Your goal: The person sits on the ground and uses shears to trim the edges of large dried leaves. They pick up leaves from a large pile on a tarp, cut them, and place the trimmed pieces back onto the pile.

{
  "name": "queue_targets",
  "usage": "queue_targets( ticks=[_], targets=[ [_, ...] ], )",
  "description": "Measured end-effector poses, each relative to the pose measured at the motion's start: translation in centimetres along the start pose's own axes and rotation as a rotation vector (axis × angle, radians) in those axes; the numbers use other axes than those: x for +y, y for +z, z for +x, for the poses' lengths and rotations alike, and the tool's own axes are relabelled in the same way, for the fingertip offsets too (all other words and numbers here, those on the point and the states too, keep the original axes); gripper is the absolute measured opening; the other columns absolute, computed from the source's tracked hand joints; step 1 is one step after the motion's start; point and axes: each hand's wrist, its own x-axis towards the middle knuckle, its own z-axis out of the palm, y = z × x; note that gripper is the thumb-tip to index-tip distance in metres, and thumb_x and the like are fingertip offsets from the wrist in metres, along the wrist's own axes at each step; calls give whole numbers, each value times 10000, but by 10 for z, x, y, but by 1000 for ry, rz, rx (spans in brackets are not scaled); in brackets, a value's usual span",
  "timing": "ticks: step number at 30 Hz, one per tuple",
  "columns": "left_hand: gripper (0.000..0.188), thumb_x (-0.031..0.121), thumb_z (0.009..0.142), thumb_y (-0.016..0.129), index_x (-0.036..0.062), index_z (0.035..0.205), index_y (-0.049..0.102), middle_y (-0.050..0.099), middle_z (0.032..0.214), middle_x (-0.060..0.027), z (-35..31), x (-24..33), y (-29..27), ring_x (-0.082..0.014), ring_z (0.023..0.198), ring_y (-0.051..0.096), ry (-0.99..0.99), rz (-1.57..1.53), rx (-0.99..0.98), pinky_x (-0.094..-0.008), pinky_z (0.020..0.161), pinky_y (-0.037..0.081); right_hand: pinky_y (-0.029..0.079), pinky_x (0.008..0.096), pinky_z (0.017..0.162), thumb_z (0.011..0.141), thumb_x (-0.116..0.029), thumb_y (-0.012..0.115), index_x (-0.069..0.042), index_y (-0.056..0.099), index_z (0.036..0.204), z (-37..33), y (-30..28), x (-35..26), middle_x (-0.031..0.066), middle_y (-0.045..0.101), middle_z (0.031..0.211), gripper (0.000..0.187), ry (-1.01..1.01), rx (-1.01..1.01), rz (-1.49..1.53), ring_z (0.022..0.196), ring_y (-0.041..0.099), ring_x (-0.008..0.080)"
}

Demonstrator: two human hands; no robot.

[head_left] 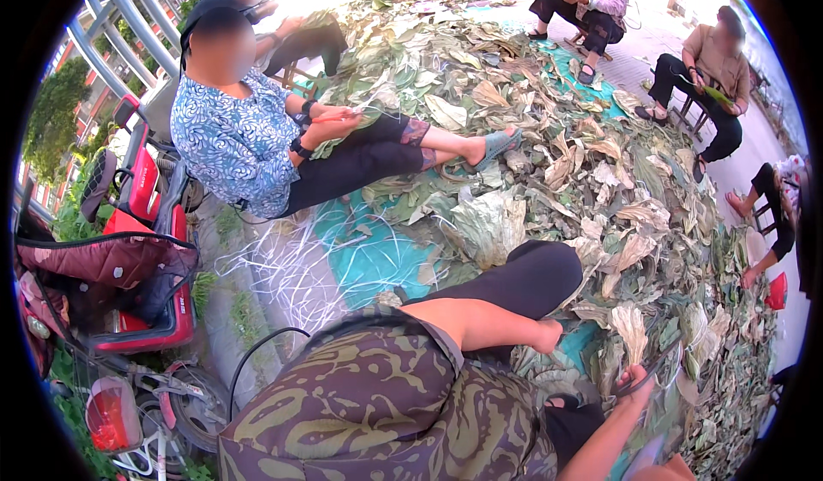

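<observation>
Below a dark-clad bent knee, my left hand (545, 336) shows at the end of a bare forearm. Its fingers are turned away, and I cannot make out whether anything is in them. My right hand (635, 385) comes up from the lower edge, closed round the narrow base of pale dried leaves (630, 333) that fan upward. A dark curved strip (660, 358) runs beside this hand; its kind is unclear. Around both hands spreads a large heap of dried, greenish-brown leaves (549, 172). A blurred bluish shape lies at the bottom edge.
White strips (291, 262) lie loose beside a teal sheet (377, 254). At left sits a person in a blue patterned shirt (231, 138), holding leaves. Other seated people (716, 69) ring the heap. A red scooter (146, 224) and a bicycle (163, 404) stand at left.
</observation>
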Motion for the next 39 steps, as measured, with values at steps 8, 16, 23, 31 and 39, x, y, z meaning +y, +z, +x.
queue_targets(
  ticks=[8,16,23,31,39],
  targets=[
    [127,130,657,581,29,724,618,614,726,-150,-18,-3,8,-312,722,600,224,132,153,-408,645,468,387,224,312,701,-74,532,-26,497,651,3,-21,9,52,509,555,78,-2,41,-11,410,489,117],
    [175,130,625,585,44,775,613,611,761,-168,-26,2,12,-340,756,593,182,113,129,-414,658,465,385,228,312,690,-64,542,-24,495,646,-3,-20,6,52,510,556,76,-26,57,-17,410,492,123],
    [196,124,625,577,62,807,615,611,816,-163,-29,4,12,-333,776,589,164,105,114,-414,660,463,393,229,316,692,-66,542,-37,497,640,-2,-18,5,42,510,548,74,-21,39,-18,409,492,114],
    [253,110,650,580,67,899,556,592,886,-157,-38,11,1,-329,889,560,113,130,-4,-414,736,443,385,222,327,712,-87,527,-43,504,661,0,-16,6,33,501,538,72,-19,15,-84,409,477,105],
    [245,114,641,583,64,878,548,591,859,-157,-26,2,11,-333,859,563,117,157,-12,-422,723,441,383,229,335,721,-90,527,-41,508,702,4,-15,6,35,503,548,56,2,6,-76,419,478,109]
  ],
)
